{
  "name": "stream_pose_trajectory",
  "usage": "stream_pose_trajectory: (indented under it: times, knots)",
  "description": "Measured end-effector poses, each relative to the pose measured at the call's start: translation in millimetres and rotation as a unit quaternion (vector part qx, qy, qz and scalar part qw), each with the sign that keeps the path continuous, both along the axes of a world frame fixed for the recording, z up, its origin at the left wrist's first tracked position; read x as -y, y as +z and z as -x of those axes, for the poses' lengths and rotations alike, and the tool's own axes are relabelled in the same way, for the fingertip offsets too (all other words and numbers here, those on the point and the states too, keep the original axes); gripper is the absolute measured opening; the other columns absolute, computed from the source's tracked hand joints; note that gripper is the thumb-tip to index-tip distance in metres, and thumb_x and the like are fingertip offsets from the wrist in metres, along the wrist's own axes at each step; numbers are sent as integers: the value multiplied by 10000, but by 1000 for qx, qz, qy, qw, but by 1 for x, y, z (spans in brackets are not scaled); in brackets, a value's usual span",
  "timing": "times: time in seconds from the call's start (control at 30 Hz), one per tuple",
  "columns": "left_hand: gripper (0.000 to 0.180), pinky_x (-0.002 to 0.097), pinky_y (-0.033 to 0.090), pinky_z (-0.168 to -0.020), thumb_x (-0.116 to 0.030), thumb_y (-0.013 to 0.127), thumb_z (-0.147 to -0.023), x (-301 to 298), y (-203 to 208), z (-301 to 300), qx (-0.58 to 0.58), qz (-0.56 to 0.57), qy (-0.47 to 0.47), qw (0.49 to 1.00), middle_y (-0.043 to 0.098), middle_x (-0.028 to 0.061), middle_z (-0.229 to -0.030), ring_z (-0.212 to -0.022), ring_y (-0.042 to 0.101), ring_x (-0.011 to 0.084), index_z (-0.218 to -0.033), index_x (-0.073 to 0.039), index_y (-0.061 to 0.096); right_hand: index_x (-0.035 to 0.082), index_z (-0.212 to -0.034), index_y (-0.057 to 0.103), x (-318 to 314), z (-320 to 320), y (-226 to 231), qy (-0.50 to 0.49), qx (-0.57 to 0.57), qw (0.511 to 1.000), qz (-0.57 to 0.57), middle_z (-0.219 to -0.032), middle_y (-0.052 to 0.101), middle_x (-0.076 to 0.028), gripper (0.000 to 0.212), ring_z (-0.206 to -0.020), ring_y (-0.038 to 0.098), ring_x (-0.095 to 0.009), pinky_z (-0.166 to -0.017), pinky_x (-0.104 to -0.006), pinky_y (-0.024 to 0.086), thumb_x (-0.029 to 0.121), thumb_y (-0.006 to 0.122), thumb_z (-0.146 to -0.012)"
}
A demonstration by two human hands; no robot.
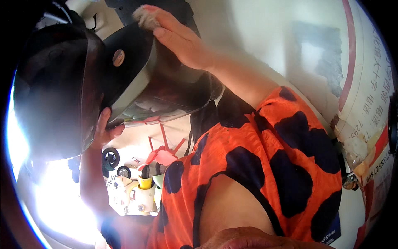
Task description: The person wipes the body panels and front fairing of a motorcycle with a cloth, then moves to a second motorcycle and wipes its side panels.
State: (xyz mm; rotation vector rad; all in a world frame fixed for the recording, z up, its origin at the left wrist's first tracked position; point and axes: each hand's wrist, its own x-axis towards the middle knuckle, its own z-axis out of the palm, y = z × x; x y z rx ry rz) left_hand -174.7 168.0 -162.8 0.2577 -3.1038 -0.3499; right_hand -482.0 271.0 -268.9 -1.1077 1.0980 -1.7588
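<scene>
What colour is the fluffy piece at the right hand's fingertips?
The fluffy piece looks pale greyish-beige, best seen in the head view.

The black shell [56, 83], blurred low down, seems to hide part of the left hand [102, 133].

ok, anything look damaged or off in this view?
Yes, the pale wall: to the right of the right arm it has a ragged grey patch, odd against the smoother surface, perhaps peeling. The right hand holds a fuzzy pad at the black shell; nothing looks plainly askew there.
</scene>
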Motion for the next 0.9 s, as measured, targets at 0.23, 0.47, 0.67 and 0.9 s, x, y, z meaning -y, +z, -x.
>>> stream_pose_trajectory:
  times: [0.23,0.47,0.67,0.9]
  knots:
    - [769,458,332,-990,-513,610,-762,-7,7,2,53,86,-18,995,359,208,-1353,-1208,395,386,-1383,-213,269,89,-916,645,4,4,40,-46,-352,931,80,-973,611,-92,190,-991,545,-262,-912,-330,389,176,502,-828]
    - [742,392,353,-988,-552,636,-722,-4,-14,-36,62,13,18,998,401,130,-1341,-1219,409,296,-1323,-187,401,129,-860,665,-7,-21,91,58,-550,832,48,-869,641,-68,197,-836,618,-257,-758,-399,462,182,495,-774]
    - [723,359,391,-961,-576,584,-755,-14,-2,-14,58,81,5,995,499,105,-1253,-1154,481,273,-1291,-109,450,164,-933,675,25,-7,102,169,-607,771,-90,-989,649,-70,252,-947,611,-280,-775,-453,454,200,468,-795]
    - [692,374,409,-938,-602,561,-755,-27,22,15,-22,157,-3,987,504,126,-1235,-1106,501,295,-1266,-140,496,72,-993,636,30,-6,88,215,-721,658,-1,-1055,606,-122,297,-995,572,-278,-836,-470,430,213,433,-828]
